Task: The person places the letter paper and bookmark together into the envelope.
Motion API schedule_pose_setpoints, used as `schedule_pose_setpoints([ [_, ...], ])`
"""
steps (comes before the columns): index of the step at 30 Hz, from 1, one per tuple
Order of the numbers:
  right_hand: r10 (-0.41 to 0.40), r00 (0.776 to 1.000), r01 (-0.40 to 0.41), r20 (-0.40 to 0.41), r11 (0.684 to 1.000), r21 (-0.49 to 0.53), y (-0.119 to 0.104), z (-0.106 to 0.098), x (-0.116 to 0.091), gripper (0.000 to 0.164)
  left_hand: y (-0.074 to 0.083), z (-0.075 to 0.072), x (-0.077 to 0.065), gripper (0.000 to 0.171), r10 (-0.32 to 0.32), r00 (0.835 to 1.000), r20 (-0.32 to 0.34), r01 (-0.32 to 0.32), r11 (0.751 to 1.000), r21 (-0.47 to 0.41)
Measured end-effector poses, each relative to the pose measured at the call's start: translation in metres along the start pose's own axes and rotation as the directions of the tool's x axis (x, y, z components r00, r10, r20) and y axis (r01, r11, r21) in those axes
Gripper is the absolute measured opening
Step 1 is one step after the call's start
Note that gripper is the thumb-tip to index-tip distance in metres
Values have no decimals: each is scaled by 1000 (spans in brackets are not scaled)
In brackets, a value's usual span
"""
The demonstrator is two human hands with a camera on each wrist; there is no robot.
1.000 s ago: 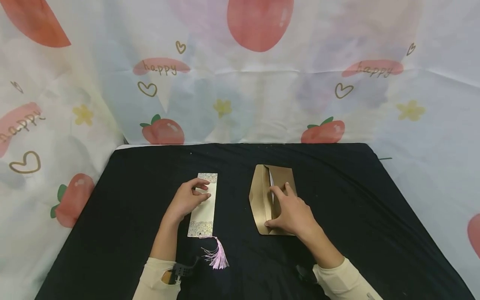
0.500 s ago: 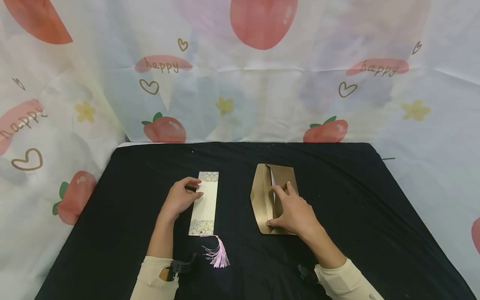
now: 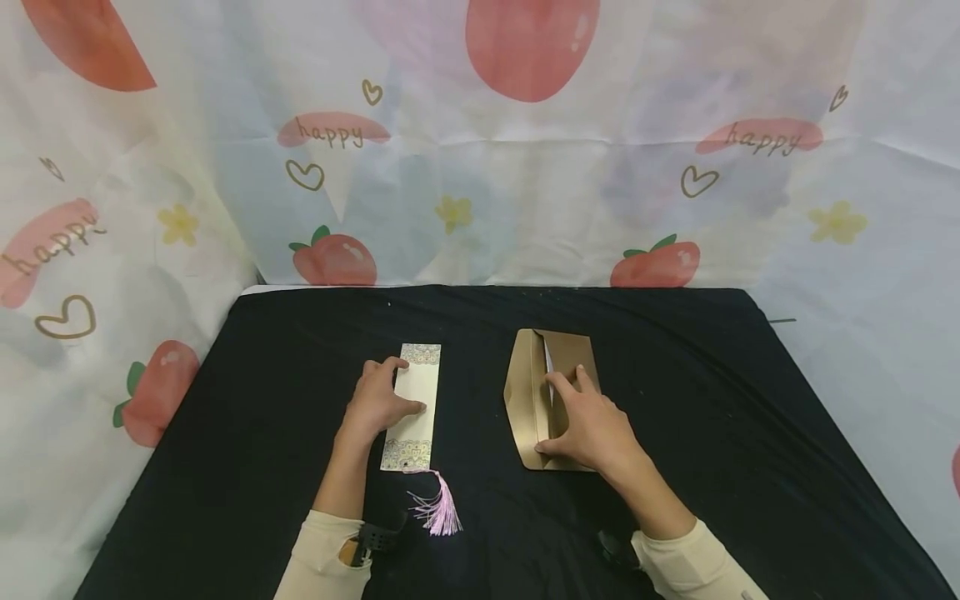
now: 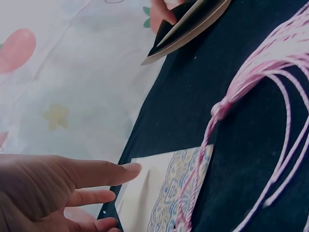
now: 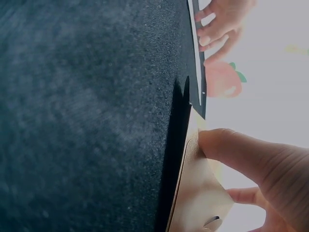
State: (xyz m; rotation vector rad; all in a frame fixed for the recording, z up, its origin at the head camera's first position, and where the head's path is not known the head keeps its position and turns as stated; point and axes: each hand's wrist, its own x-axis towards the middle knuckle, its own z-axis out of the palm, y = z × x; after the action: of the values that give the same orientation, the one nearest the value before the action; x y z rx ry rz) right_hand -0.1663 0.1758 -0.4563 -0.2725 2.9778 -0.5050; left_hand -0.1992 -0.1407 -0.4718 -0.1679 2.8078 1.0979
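Left hand [image 3: 377, 403] has spread wider over the tasselled bookmark [image 3: 422, 383]
Seemingly gripping nothing, bookmark unlifted; splayed right hand [image 3: 596, 423] presses the gold envelope [image 3: 528, 396].

Cream left sleeve [image 3: 322, 554] and matching right sleeve [image 3: 693, 560] worn; black strap [image 3: 381, 537] seen beside former, dark band [image 3: 617, 550] beside latter

We identify a black-clothed table [image 3: 480, 408] across the lower half of the head view, its far edge running near mid-frame. Left of centre, we find a pale bookmark [image 3: 417, 423] lying lengthwise, patterned at both ends, its pink tassel [image 3: 442, 510] spread toward the bottom edge. Right of centre, apart from it, we note a gold envelope [image 3: 524, 392], flap toward frame left.
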Motion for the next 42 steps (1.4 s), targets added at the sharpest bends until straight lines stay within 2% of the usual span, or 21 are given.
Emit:
schedule_pose_setpoints([
  [5, 0, 1000, 0, -3, 1000, 1, 1, 0, -1, 102, 5, 7, -1, 86, -9, 1000, -11, 10, 999, 45],
  [12, 4, 1000, -4, 5, 1000, -7, 1, 0, 0, 102, 8, 13, -1, 89, -13, 1000, -17, 14, 999, 45],
  [15, 2, 1000, -2, 5, 1000, -10, 0, 0, 0, 102, 7, 12, 0, 81, -5, 1000, 6, 4, 999, 34],
  [21, 1, 1000, -1, 2, 1000, -12, 1, -2, 0, 102, 6, 9, 2, 43, 61, 996, 68, -62, 998, 24],
  [25, -1, 1000, 1, 0, 1000, -11, 0, -1, 0, 101, 6, 6, 2, 38, 100, 991, 85, -99, 995, -18],
  [32, -5, 1000, 5, -1, 1000, -14, -1, 1, 0, 102, 5, -4, -2, 47, 130, 984, 118, -109, 979, -170],
  [42, -2, 1000, 2, -2, 1000, -18, 1, 1, 1, 102, 11, -8, 0, 54, 169, 982, 88, -144, 961, -235],
])
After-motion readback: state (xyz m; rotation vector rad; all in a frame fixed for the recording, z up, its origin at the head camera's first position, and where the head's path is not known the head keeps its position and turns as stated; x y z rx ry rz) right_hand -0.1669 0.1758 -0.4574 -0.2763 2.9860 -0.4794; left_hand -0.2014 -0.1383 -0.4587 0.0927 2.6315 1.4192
